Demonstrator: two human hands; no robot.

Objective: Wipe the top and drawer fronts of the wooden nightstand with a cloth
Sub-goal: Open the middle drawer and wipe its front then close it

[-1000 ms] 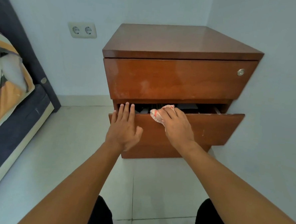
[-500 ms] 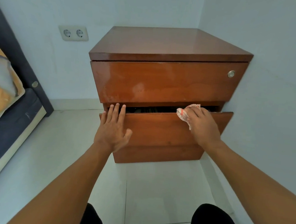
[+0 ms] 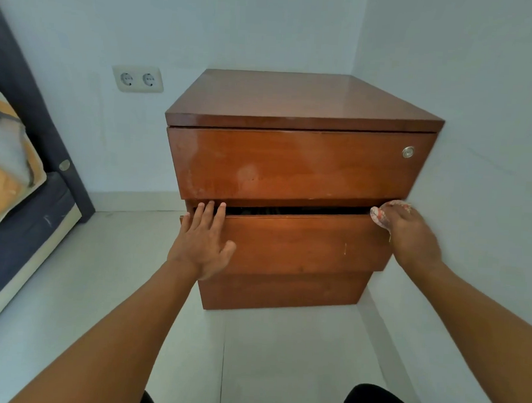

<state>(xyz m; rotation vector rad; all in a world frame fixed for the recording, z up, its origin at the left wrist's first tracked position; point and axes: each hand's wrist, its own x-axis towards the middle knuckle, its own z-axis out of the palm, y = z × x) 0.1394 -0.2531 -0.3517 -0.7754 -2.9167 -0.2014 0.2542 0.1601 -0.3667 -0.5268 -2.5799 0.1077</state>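
Note:
The wooden nightstand (image 3: 299,100) stands in the room's corner, its top bare and glossy. Its upper drawer front (image 3: 292,162) is closed and carries a round metal lock. The lower drawer (image 3: 305,244) is pulled out a little, with a dark gap along its top edge. My left hand (image 3: 201,241) lies flat with fingers spread on the lower drawer's left end, fingertips at the gap. My right hand (image 3: 412,238) presses a small red-and-white patterned cloth (image 3: 382,213) on the top right corner of that drawer, close to the right wall.
A white wall runs tight along the nightstand's right side. A double wall socket (image 3: 137,79) sits left of the nightstand. A bed with a dark frame (image 3: 23,224) and orange-and-white bedding fills the left edge. Pale floor tiles (image 3: 280,358) lie in front; my dark-clad knees show at the bottom.
My right hand slid the cloth rightward along the lower drawer's top edge, from the middle to its right corner. The drawer gap has narrowed. My left hand stayed on the drawer's left end.

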